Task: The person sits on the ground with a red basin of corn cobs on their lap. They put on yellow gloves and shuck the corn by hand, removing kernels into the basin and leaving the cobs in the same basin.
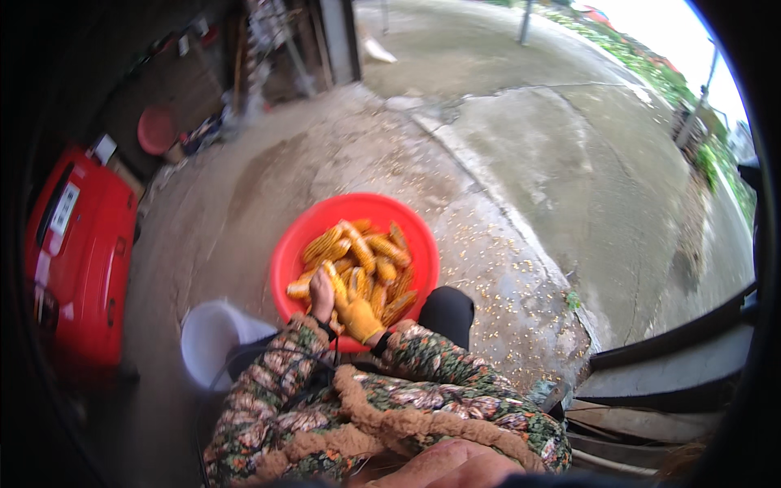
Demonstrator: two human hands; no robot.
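A red plastic basin (293, 244) sits on the concrete ground in front of my knees, filled with several yellow corn cobs (370, 248). My left hand (322, 298), bare, is wrapped around one corn cob (329, 272) at the basin's near edge. My right hand (358, 317) wears a yellow glove and grips the same cob from the right, just below. Both forearms are in floral padded sleeves (423, 358) coming from the lower edge.
A white bucket (210, 337) stands at my left knee. A red vehicle (77, 252) is parked at far left. Loose corn kernels (496, 260) lie scattered on the concrete right of the basin. Wooden planks (651, 382) lie at lower right.
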